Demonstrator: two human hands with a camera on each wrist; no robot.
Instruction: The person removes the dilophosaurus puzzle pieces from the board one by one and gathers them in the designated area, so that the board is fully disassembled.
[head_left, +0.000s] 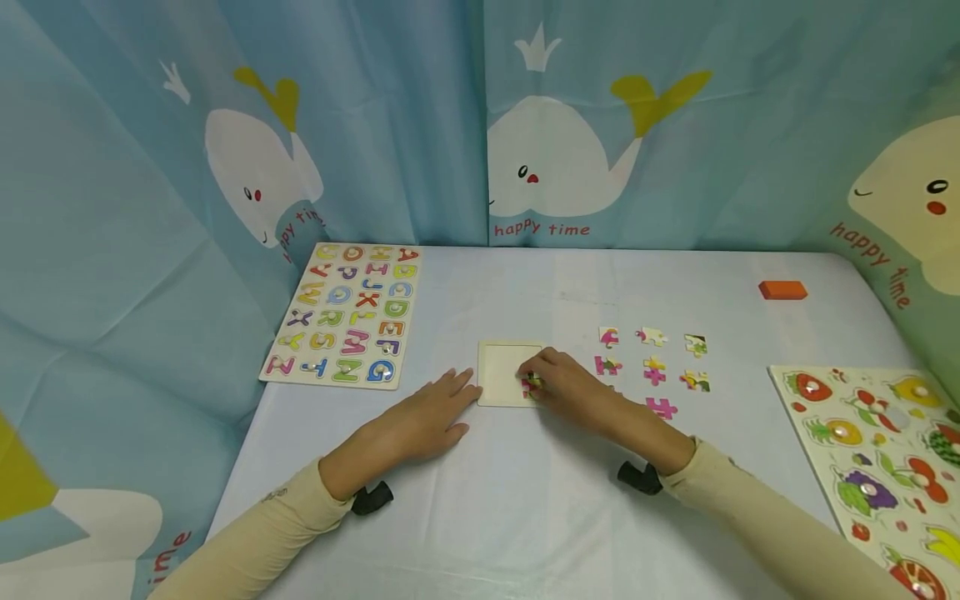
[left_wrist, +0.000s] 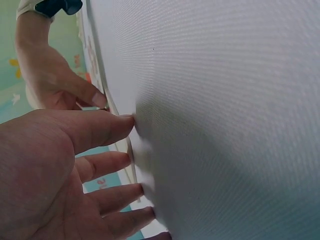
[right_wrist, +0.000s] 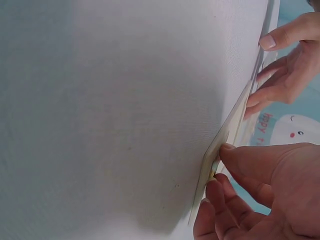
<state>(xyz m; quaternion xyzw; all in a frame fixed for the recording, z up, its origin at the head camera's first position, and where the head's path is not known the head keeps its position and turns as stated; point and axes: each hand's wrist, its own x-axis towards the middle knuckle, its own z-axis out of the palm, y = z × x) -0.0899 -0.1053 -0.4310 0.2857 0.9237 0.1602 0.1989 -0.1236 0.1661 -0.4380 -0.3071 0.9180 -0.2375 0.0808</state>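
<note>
A small square cream puzzle tray (head_left: 498, 367) with a raised rim lies on the white table in the head view. My right hand (head_left: 576, 390) pinches a pink and green jigsaw piece (head_left: 527, 387) at the tray's lower right corner, partly hidden by the fingers. In the right wrist view, thumb and fingertips of that hand (right_wrist: 265, 185) meet over the tray's edge. My left hand (head_left: 426, 417) rests palm down with spread fingers, the fingertips at the tray's left edge. Several loose jigsaw pieces (head_left: 654, 377) lie to the right, some partly behind the right forearm.
An alphabet board (head_left: 393, 377) lies at the back left. At the right edge is a fruit puzzle board (head_left: 817, 442), with an orange block (head_left: 783, 290) behind it. A blue whale-print curtain (head_left: 420, 125) hangs along the back and sides of the table.
</note>
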